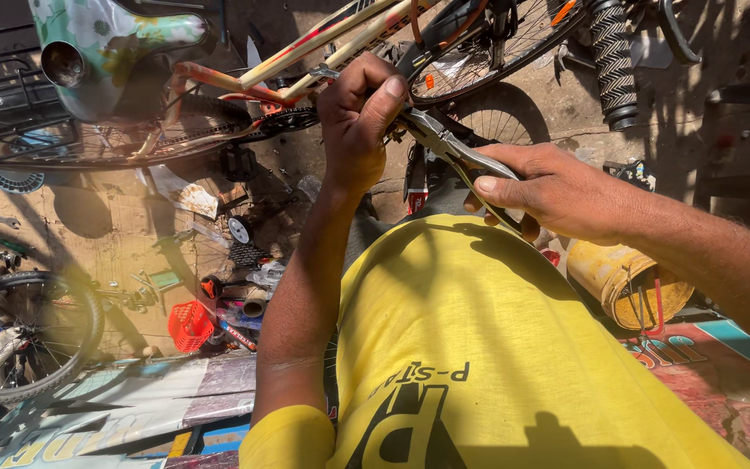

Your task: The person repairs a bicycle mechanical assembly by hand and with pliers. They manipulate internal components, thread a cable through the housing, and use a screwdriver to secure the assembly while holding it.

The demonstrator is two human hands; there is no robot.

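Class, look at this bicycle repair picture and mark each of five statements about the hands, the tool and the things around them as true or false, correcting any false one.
1. The right hand holds the handles of a pair of pliers. True.
2. The left hand lies flat on the ground. False: it is raised, closed into a grip near the pliers' tip by the bicycle frame.
3. A small red basket sits on the ground. True.
4. The person wears a blue shirt. False: the shirt is yellow.
5. A yellow can stands below the right hand. True.
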